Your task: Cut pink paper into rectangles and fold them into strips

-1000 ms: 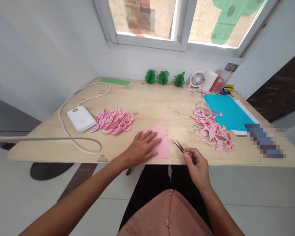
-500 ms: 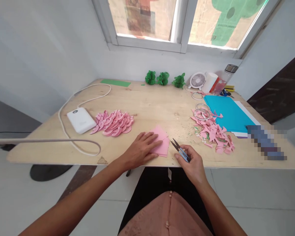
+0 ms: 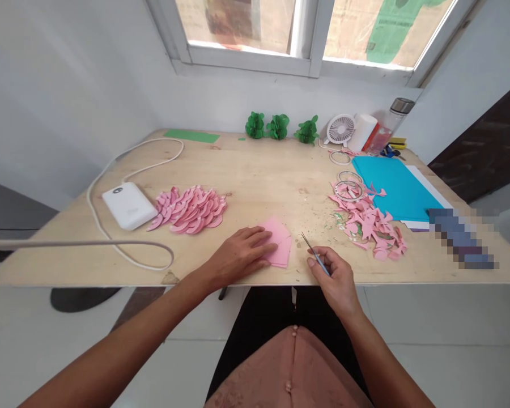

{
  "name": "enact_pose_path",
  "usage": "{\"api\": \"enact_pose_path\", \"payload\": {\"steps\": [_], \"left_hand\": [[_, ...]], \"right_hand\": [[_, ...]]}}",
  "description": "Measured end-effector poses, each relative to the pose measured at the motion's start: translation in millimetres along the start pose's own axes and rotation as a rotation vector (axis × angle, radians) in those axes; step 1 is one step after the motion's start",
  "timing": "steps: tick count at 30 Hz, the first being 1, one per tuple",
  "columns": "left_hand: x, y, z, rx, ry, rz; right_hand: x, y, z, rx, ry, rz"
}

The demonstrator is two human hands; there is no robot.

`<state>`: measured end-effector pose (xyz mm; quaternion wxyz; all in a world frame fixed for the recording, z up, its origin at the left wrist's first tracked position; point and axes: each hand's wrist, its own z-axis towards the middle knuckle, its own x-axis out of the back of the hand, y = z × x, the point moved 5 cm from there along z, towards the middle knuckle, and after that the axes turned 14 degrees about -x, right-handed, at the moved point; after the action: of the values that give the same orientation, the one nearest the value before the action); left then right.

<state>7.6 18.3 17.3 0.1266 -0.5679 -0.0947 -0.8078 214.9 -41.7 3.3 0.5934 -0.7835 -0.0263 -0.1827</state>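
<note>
Wooden table: it spreads in front of you [image 3: 259, 170], its near edge at your waist and its far edge against the wall below the window [image 3: 246, 59].
Teal sheets: a flat stack [image 3: 395, 190] to your right, over some white paper.
Pink scraps: a loose heap of offcuts [image 3: 372, 224] just beside the teal sheets, with some reaching onto them.
Curved pink pieces: piled [image 3: 191, 209] to your left, overlapping one another.
Left hand: yours lies palm down [image 3: 240, 252], fingers a little spread, over the left part of the pink paper.
Right hand: yours [image 3: 335, 275] is at the near edge, thumb and fingers pinching the snips.
White box: a rounded device [image 3: 130, 205] with a cord, touching or nearly touching the curved pieces.
Pink paper: the layered pieces [image 3: 278, 243] lie flat near the front edge, between your hands, partly hidden by your left fingers.
Small fan: white [image 3: 340, 131], at the back wall, near a clear bottle [image 3: 389, 127].
Snips: the tips point away from you, to the right of the pink paper and apart from it; the tool [image 3: 318, 258] shows nearly edge-on, so you cannot tell whether the blades are parted.
Green paper ornaments: three [image 3: 277, 127] along the wall.
</note>
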Motion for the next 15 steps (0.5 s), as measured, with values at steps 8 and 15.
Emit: {"api": "enact_pose_path", "payload": {"steps": [8,15], "left_hand": [[6.6,7,7,-0.059,-0.012,0.07],[8.1,20,12,-0.16,-0.097,0.169]], "right_hand": [[0,1,0,-0.009,0.0,-0.02],[0,4,-2,-0.006,0.007,-0.001]]}}
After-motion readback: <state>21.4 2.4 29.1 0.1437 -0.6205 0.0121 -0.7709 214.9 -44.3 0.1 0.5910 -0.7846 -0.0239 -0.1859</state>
